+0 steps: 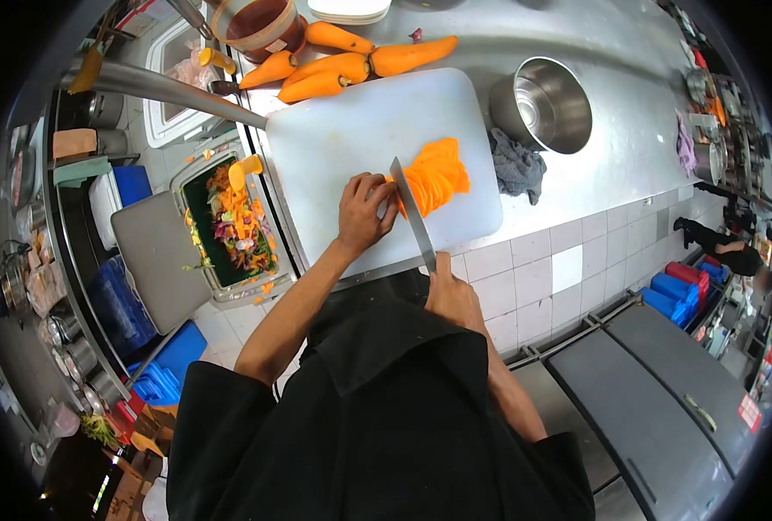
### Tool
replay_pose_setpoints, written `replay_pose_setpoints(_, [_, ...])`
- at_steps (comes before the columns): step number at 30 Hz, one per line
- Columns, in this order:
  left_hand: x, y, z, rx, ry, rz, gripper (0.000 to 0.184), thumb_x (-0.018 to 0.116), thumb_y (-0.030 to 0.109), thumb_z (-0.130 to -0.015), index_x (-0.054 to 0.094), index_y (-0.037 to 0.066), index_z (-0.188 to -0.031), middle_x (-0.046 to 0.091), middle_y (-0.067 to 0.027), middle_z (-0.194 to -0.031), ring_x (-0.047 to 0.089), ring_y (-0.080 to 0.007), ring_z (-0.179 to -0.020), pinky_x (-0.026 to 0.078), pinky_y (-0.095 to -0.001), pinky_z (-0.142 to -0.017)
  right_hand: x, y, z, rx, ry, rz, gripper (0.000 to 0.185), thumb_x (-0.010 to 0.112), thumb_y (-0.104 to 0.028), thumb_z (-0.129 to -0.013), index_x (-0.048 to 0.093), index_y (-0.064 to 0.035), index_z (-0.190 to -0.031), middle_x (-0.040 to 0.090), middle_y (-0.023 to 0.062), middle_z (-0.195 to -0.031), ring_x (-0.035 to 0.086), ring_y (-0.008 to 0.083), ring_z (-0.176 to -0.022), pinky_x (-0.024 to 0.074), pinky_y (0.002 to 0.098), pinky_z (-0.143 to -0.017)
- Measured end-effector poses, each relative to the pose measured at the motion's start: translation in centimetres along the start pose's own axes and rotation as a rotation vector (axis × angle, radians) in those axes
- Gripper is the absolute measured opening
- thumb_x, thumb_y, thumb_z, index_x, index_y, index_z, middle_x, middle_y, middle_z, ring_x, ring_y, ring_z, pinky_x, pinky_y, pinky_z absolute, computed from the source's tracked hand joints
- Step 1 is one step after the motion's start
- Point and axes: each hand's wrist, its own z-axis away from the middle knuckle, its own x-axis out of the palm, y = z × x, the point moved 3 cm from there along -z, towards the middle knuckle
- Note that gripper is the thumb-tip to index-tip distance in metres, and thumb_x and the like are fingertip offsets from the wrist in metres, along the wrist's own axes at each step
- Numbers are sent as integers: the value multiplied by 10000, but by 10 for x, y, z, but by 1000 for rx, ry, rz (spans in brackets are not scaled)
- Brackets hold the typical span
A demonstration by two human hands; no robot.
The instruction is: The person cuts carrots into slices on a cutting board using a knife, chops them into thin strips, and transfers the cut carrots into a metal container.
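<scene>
A white cutting board [334, 139] lies at the counter's edge. My right hand [454, 295] is wrapped round the handle of a kitchen knife [416, 221], its long blade pointing away from me. On the right side of the blade, thin orange carrot slices [442, 174] lie fanned in an overlapping pile. My left hand [366, 211] is closed, its curled fingertips close against the blade's left side. They hold the end of the carrot, mostly hidden beneath them. Several whole peeled carrots [329, 74] rest along the board's far edge.
Right of the board stand a steel pot [542, 104] and a crumpled grey cloth [518, 167]. A bin of vegetable scraps [238, 221] is below the counter at left. A container of reddish liquid [269, 30] sits at the back. Another person [733, 252] is far right.
</scene>
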Motion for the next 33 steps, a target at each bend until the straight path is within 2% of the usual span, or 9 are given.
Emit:
replay_pose_setpoints(3, [-3,2,-1,11,-12,17,322,723,39,-708,648,59,-1020,617,-105,-1036,578,-340,-994,493,-433,-852,17,9,-16,-31,41,-12,218,454,-124,-995,349,-38,-1166,626,346,-741,603,557,-706,463,627,-631])
replay_pose_setpoints(5, [-3,3,-1,13,-19,13,322,717,36,-710,641,59,-1022,619,-111,-1043,582,-349,-995,494,-437,-860,30,12,-41,-97,53,-79,325,495,-28,-855,345,-33,-1144,638,337,-816,617,551,-751,482,629,-677])
replay_pose_setpoints(9, [-1,-3,0,22,15,15,316,716,24,-706,627,51,-1008,615,-122,-1044,587,-361,-1000,494,-446,-869,42,8,-63,-198,141,-83,346,506,-2,-836,362,-31,-1149,622,327,-875,608,546,-730,480,625,-663])
replay_pose_setpoints(12, [1,-5,2,2,19,39,308,719,14,-700,617,43,-989,610,-131,-1045,589,-367,-1010,493,-452,-875,34,3,-59,-162,234,2,462,540,31,-799,391,-23,-1233,578,296,-988,611,520,-780,501,587,-678])
replay_pose_setpoints(14, [0,-3,6,-12,25,47,303,722,6,-698,611,39,-978,607,-141,-1039,587,-371,-1003,492,-456,-875,28,-1,-57,-306,416,-23,573,560,39,-783,402,-28,-1330,525,259,-1076,610,486,-845,516,545,-711])
replay_pose_setpoints(17, [-1,-2,5,-3,32,45,299,727,8,-702,614,47,-977,608,-133,-1031,589,-358,-991,486,-448,-863,13,-6,-58,-165,143,-100,611,566,11,-806,379,-14,-1387,502,235,-1106,600,461,-917,519,521,-758])
replay_pose_setpoints(21, [-2,1,3,6,79,-14,293,735,18,-706,623,64,-972,610,-112,-1026,591,-335,-980,471,-431,-851,20,2,-53,-301,364,-60,494,564,-5,-828,394,14,-1292,567,277,-1036,618,483,-850,512,554,-720])
replay_pose_setpoints(26, [-2,1,5,7,59,-112,268,738,72,-738,671,105,-995,618,-64,-1018,600,-275,-925,457,-402,-795,20,8,-51,-270,236,-112,275,509,0,-872,366,-3,-1107,639,318,-767,607,537,-670,469,634,-634])
replay_pose_setpoints(33, [0,-1,7,-39,39,5,281,737,61,-744,661,92,-1012,631,-73,-1022,595,-263,-889,453,-393,-786,-2,-9,-4,-82,53,24,327,478,-12,-859,345,-29,-1157,646,344,-805,628,544,-702,502,617,-662])
